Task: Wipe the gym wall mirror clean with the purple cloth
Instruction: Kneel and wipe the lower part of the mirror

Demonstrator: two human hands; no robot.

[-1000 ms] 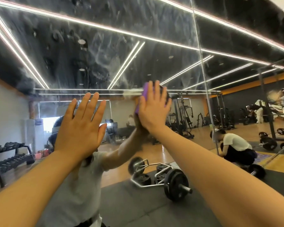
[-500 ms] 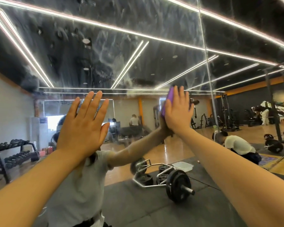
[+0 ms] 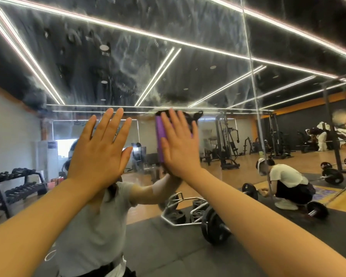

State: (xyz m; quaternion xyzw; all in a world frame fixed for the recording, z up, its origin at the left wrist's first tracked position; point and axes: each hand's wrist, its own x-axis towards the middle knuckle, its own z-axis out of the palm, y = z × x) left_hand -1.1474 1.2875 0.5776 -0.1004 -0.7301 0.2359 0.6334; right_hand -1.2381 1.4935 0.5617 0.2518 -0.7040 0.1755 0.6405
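Obs.: since the frame half a second back, the right hand has swung leftward across the glass, from near the vertical panel seam toward the centre, and now sits close beside the left hand. A second ago it was roughly midway between those two positions, so the stroke ran right and has now come back left. The left hand has barely shifted in all three frames.

Reading: this looks like side-to-side wiping at one height. The band just above the fingertips still shows hazy streaks and smears, so I judge the upper part of this panel not yet done.

Pose, near to far:
- Both bare forearms reach up and forward from the lower corners of the view.
- Left hand: flat, fingers straight and slightly spread, palm against the large wall mirror. It holds nothing and appears to serve as a brace.
- Right hand: also flat, fingers straight and pointing up, pressing the folded purple cloth against the glass. No curled grip; the cloth is pinned under palm and fingers, with one purple edge showing at the thumb side.
- The cloth is on the mirror, at about head height, between the two hands and mostly hidden by the right one.

Beyond, in reflection only: a barbell frame with black plates on dark floor matting, a dumbbell rack at left, a crouching person in a white shirt at right.
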